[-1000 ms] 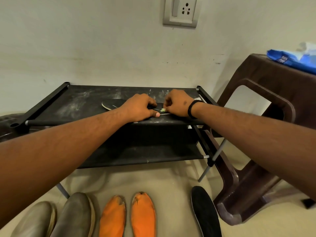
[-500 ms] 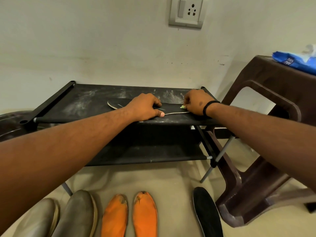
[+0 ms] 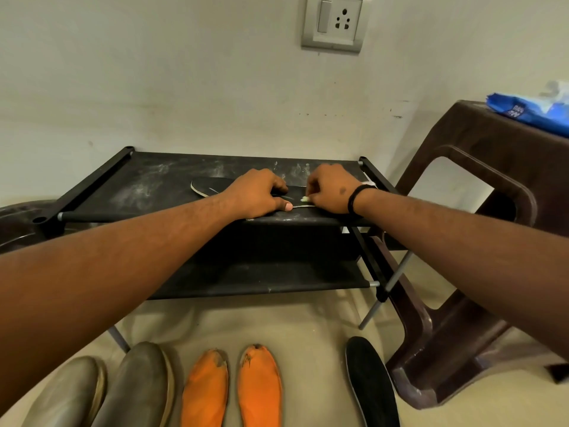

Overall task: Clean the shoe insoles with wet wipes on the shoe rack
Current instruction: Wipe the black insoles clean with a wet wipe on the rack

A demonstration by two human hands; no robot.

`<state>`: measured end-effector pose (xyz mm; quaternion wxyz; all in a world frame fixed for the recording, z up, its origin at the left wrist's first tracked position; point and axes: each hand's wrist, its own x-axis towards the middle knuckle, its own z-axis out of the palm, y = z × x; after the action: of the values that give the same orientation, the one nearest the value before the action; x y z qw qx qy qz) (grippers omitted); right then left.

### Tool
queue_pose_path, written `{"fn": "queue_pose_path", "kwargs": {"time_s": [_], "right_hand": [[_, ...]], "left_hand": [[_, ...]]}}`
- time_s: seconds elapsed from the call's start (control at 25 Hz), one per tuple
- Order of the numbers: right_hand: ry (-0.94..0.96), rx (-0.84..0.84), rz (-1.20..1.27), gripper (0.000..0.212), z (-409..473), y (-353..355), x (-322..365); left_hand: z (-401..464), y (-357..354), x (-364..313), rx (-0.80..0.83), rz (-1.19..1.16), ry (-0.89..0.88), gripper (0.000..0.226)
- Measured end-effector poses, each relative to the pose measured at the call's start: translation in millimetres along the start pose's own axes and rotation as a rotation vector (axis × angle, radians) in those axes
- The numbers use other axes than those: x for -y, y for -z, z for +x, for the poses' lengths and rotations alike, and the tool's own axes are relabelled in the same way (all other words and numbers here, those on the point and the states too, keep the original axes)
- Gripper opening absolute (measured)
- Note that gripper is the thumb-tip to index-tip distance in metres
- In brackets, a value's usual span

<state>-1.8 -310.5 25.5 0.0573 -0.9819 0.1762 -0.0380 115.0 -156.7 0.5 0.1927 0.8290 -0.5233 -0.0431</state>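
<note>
On my feed, a black insole point(image 3: 212, 186) lies flat on the top shelf of the shoe rack point(image 3: 147, 183), lengthwise along the front half of the shelf. Its upper face is dark and matte, with a thin pale edge running round the rim and a short light streak near the exposed rounded end at the left. The middle and right part of it are covered by my hands, so I see only that left end and a sliver of the pale rim between the hands.

My left hand point(image 3: 258, 195) presses down on the insole, fingers bent over it and thumb stretched along the front edge, pinning it to the shelf. My right hand point(image 3: 334, 191) is curled tight, fingertips pinching a small wad of whitish-green wet wipe point(image 3: 304, 198) against the insole just beside the left thumb. A black band point(image 3: 354, 200) circles the right wrist.

The shelf fabric is black and smeared with pale dust. On the floor in front lie two grey-green insoles point(image 3: 101, 392), two orange insoles point(image 3: 234, 389) with scuffed toes, and another black insole point(image 3: 371, 383). A blue wipes packet point(image 3: 529, 109) sits on the brown plastic stool point(image 3: 480, 167) at the right.
</note>
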Motion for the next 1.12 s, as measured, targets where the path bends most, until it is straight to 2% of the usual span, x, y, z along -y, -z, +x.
{"fn": "queue_pose_path", "kwargs": {"time_s": [0.08,0.24,0.4,0.48,0.56,0.6,0.76,0.96,1.08,1.12], "right_hand": [[0.03,0.045,0.074,0.009,0.0,2.1,5.2],[-0.195,-0.1,-0.095,0.013,8.4,-1.6,-5.1],[0.008,0.029,0.109,0.005,3.1,-2.4,9.0],[-0.074,-0.009,0.068,0.005,9.2,2.7,4.6],[-0.22,-0.099,-0.081,0.015,13.5,2.0,-3.7],[-0.23,-0.109,-0.084,0.015,12.3,-1.5,-4.3],[-0.03,0.041,0.131,0.006,2.2,-2.3,-4.0],[-0.166,-0.063,0.023,0.007,6.0,6.5,-29.5],[-0.023,0.072,0.079,0.007,-6.8,8.1,-25.5],[-0.026,0.081,0.082,0.007,-8.1,10.5,-25.8]], "left_hand": [[-0.2,-1.0,0.7,0.0,0.002,-0.007,0.052],[1.4,0.1,-0.7,-0.005,-0.007,0.002,0.054],[1.0,-1.6,1.7,0.0,-0.011,-0.01,0.051],[1.1,-0.8,0.5,-0.003,-0.016,-0.006,0.051],[1.0,0.6,-1.6,-0.005,-0.023,-0.001,0.051],[0.9,0.5,-1.8,-0.004,-0.025,-0.001,0.051],[-0.3,-0.6,1.2,0.005,-0.02,-0.001,0.053],[0.4,1.0,-0.4,-0.002,-0.038,0.013,0.054],[-0.3,-0.4,1.2,0.003,-0.039,0.011,0.054],[0.3,-0.7,1.1,0.003,-0.042,0.011,0.054]]}}
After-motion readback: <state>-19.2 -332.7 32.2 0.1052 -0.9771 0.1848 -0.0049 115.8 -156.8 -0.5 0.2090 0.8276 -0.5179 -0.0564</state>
